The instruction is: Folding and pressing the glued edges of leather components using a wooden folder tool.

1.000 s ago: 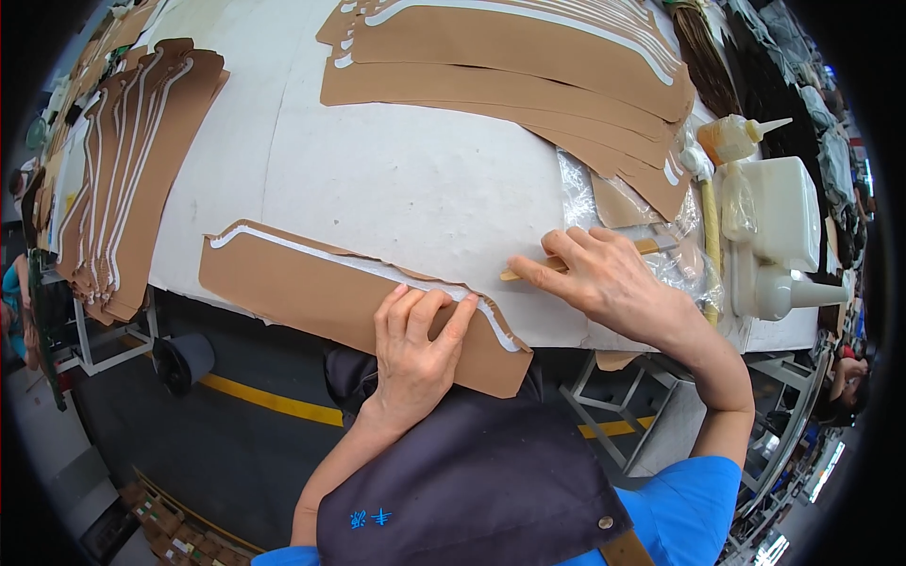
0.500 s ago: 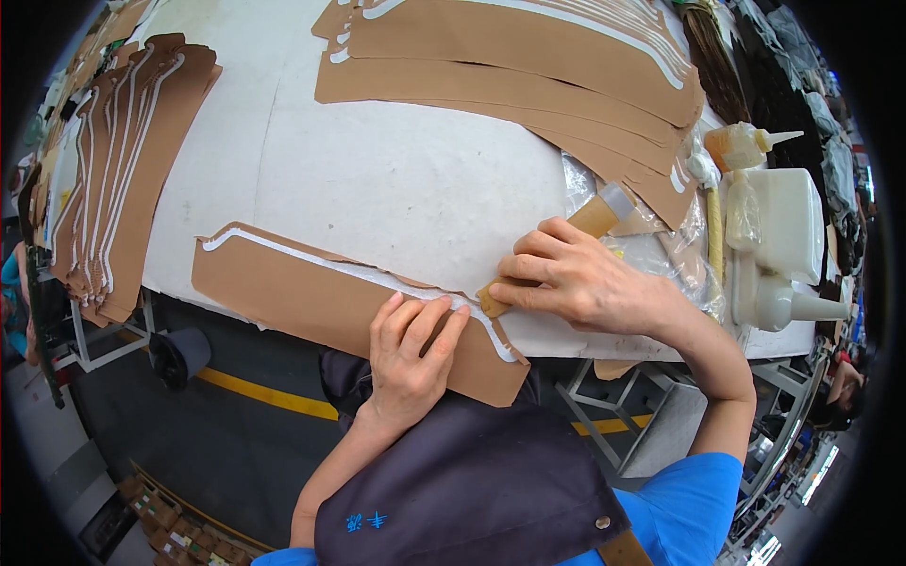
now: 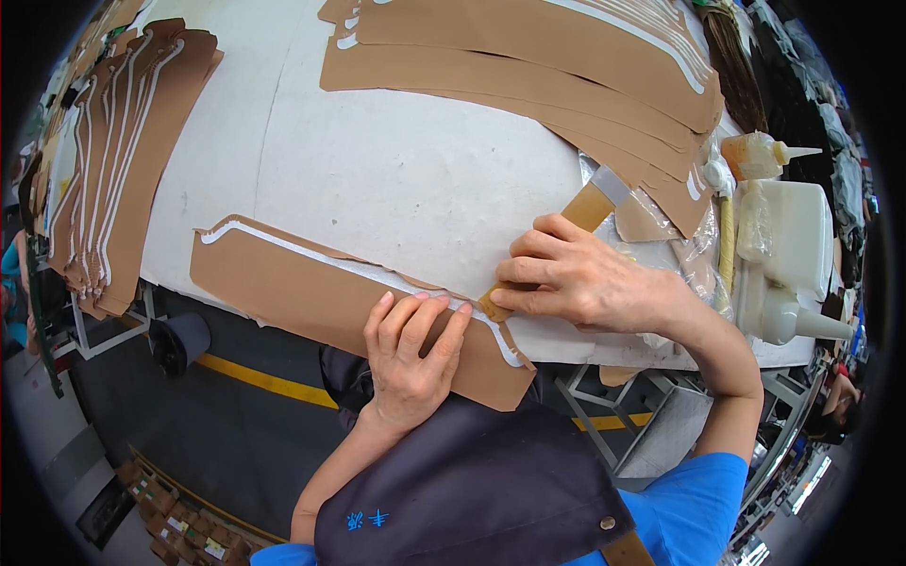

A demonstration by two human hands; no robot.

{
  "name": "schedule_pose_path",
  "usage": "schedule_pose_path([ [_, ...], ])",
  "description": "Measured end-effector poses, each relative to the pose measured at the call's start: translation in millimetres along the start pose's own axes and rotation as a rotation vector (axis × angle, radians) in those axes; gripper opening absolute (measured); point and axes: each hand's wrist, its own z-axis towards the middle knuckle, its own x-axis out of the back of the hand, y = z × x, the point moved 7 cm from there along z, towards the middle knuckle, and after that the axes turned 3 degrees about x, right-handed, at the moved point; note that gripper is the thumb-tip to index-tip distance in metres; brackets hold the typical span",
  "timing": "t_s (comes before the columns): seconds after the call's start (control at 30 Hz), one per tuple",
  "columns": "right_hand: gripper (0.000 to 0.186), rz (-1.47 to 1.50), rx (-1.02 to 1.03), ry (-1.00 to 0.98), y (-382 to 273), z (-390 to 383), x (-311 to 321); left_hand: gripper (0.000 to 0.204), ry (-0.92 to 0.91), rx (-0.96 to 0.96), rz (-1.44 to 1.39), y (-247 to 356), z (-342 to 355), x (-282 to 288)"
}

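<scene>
My left hand (image 3: 411, 363) lies on a long tan piece (image 3: 264, 274) with a white strip along its edge, slightly bent fingertips pressing on top. The piece overhangs the table's near edge. My right hand (image 3: 576, 283) is closed round a flat tan tool (image 3: 588, 206) with a grey end pointing away from me. The tool's lower tip meets the piece's folded edge, just right of my left fingertips.
Tan white-striped pieces lie stacked at left (image 3: 184, 113) and back (image 3: 500, 66) of the white table (image 3: 302, 160). At right are plastic wrap, a nozzle bottle (image 3: 750, 156), a white container (image 3: 797, 236) and another bottle (image 3: 793, 321). A bucket (image 3: 175, 344) stands below.
My right hand has moved slightly left and down, swinging the tool from nearly sideways to diagonal with its tip on the piece's edge. My left hand has shifted slightly left and down.
</scene>
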Motion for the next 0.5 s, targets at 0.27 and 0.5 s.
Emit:
schedule_pose_path([
  [0.27,0.027,0.009,0.040,0.024,2,10,-1,0.031,-0.028,0.027,0.007,-3,-1,1],
  [0.5,0.028,0.013,0.047,0.015,1,15,-4,0.035,-0.009,0.104,0.053,-4,-6,7],
])
